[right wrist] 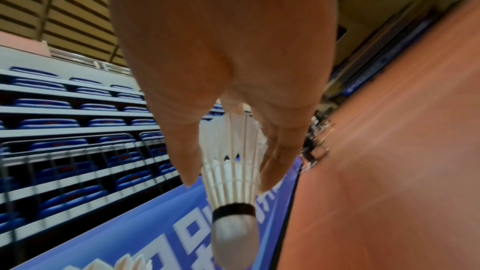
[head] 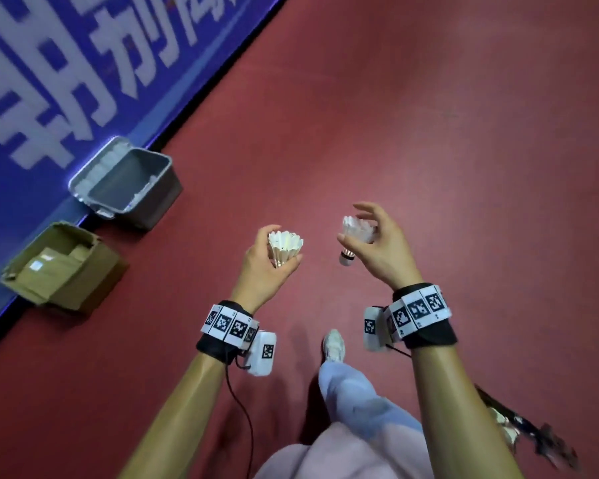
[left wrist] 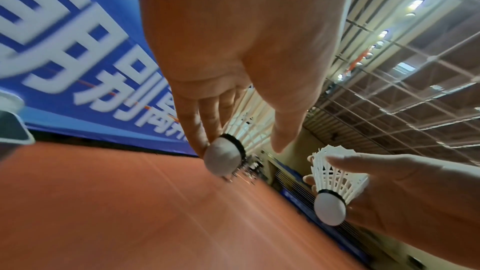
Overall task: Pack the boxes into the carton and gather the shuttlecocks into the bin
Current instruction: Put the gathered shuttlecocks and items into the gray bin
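Observation:
Each hand carries one white feather shuttlecock above the red floor. My left hand (head: 274, 257) grips a shuttlecock (head: 285, 244) with its feathers pointing up; its cork (left wrist: 224, 157) shows in the left wrist view. My right hand (head: 363, 233) pinches a second shuttlecock (head: 355, 233) by the skirt, cork (right wrist: 235, 237) hanging down. The grey plastic bin (head: 127, 183) stands open at the left by the blue banner, with white shuttlecocks just visible inside. Below it sits the brown carton (head: 63, 267), open, with brown boxes (head: 45, 267) packed inside.
A blue banner (head: 59, 81) with white lettering runs along the left edge of the red floor (head: 429, 133). My leg and white shoe (head: 334, 345) are below the hands. Blue stadium seats (right wrist: 64, 130) rise behind the banner.

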`<act>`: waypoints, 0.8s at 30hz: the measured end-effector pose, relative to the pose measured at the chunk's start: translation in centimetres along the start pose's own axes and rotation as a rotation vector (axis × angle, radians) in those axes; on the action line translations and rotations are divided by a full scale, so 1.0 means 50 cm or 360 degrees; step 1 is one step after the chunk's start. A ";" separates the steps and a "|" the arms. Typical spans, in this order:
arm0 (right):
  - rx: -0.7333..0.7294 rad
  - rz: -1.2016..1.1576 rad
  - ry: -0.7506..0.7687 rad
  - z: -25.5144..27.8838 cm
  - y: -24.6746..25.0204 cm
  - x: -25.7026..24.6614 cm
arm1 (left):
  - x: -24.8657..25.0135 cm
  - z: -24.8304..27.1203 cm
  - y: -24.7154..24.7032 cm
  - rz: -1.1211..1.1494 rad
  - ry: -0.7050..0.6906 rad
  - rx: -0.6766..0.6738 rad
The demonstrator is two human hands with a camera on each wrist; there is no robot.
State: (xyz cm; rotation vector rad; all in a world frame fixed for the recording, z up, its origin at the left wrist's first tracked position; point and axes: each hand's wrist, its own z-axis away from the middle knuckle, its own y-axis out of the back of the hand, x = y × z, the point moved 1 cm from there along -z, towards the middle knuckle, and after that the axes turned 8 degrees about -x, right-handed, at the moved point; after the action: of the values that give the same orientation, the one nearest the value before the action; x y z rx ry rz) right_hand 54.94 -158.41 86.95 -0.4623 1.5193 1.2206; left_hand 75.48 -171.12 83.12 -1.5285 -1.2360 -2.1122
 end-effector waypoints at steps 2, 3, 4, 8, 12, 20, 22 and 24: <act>-0.0159 0.0041 0.0084 -0.124 -0.056 -0.032 | -0.029 -0.053 0.069 -0.0009 0.0081 0.0140; -0.0231 0.0049 0.0118 -0.185 -0.082 -0.053 | -0.042 -0.080 0.103 -0.0018 0.0120 0.0203; -0.0298 0.0047 0.0143 -0.245 -0.105 -0.080 | -0.050 -0.105 0.135 -0.0026 0.0155 0.0260; -0.0504 0.0005 0.0336 -0.456 -0.181 -0.194 | -0.067 -0.195 0.262 -0.0046 0.0243 0.0530; -0.0526 -0.0140 0.0504 -0.592 -0.282 -0.272 | -0.081 -0.241 0.376 0.0013 0.0371 0.0817; -0.0713 -0.0229 0.0574 -0.817 -0.518 -0.367 | -0.192 -0.332 0.569 0.0053 0.0668 0.1184; -0.0761 -0.0200 0.0589 -0.885 -0.585 -0.379 | -0.243 -0.376 0.623 0.0052 0.0673 0.1204; -0.0798 -0.0169 0.0603 -0.964 -0.656 -0.404 | -0.300 -0.429 0.689 0.0035 0.0656 0.1206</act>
State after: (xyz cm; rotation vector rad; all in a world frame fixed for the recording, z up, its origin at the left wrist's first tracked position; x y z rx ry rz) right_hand 64.60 -219.30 85.04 -1.1445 1.4620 1.4885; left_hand 89.45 -212.04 84.82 -0.7325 -1.5712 -1.5344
